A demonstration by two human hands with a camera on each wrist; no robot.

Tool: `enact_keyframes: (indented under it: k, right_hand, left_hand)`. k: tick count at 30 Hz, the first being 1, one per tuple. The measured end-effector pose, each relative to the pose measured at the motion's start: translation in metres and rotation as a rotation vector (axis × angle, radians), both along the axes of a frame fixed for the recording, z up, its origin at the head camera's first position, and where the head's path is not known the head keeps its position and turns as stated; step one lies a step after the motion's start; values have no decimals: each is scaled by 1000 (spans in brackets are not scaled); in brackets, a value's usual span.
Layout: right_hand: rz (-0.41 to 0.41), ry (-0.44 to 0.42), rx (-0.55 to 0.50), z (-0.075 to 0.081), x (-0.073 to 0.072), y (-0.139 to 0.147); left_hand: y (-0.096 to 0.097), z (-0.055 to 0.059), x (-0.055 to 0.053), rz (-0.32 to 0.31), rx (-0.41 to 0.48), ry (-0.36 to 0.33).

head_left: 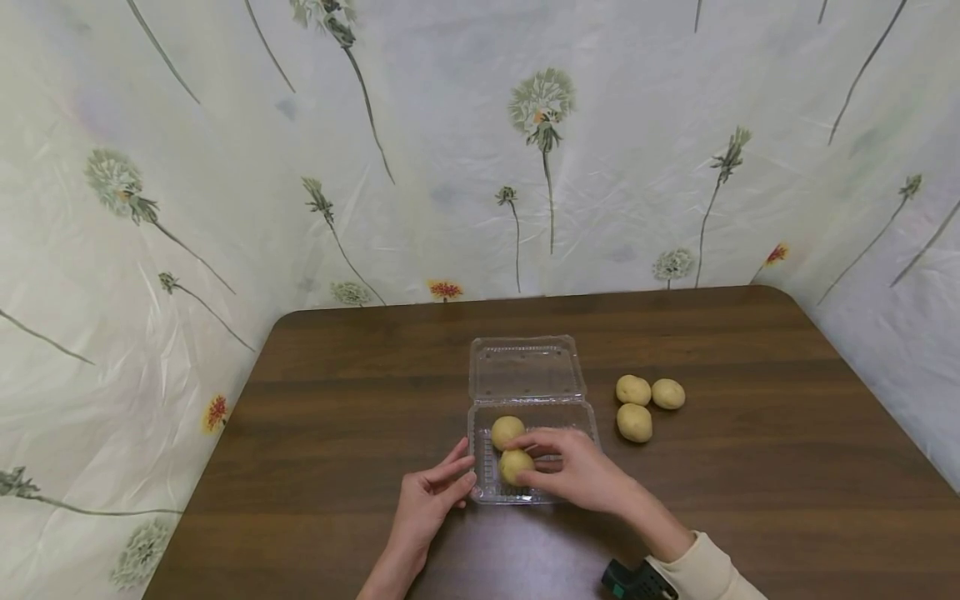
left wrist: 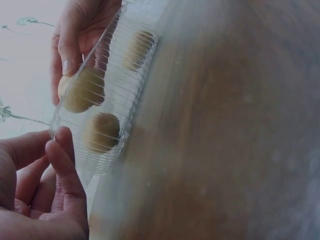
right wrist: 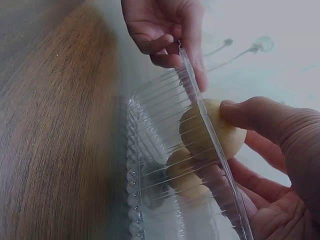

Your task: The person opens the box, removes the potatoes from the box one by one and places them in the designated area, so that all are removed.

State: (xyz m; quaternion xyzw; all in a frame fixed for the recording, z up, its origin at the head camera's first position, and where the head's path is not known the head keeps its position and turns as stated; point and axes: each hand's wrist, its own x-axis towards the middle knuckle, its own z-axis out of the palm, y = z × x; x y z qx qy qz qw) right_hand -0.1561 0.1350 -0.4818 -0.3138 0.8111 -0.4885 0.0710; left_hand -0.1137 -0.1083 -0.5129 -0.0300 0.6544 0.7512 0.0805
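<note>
A clear plastic clamshell container (head_left: 487, 492) lies on the table with its lid folded back. My left hand (head_left: 429, 504) pinches its left rim between thumb and fingers, as the left wrist view (left wrist: 45, 185) also has it. Over the tray, my right hand (head_left: 573, 471) grips a yellow potato (head_left: 516, 467) between thumb and fingertips; the ribbed wall overlaps this potato (right wrist: 215, 130) in the right wrist view. Another potato (head_left: 507, 432) sits inside, just behind the held one. Through the wall, the left wrist view shows a further potato (left wrist: 139, 50), hidden from the head view by my right hand.
Three loose potatoes (head_left: 634, 422) lie close together on the brown wooden table (head_left: 360, 417), right of the container. The raised lid (head_left: 527, 371) rests toward the far side. A flower-printed sheet (head_left: 450, 167) hangs behind and beside the table. A dark device (head_left: 637, 581) sits at the right cuff.
</note>
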Motion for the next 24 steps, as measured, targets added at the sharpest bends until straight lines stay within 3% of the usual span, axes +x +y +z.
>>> enact_keyframes:
  k: [6, 24]
  right_hand:
    - [-9, 28, 2, 2, 2, 2]
    - [-48, -32, -59, 3, 7, 6]
  left_hand:
    - [-1, 0, 1, 4, -14, -3]
    - [-1, 0, 1, -2, -28, 13]
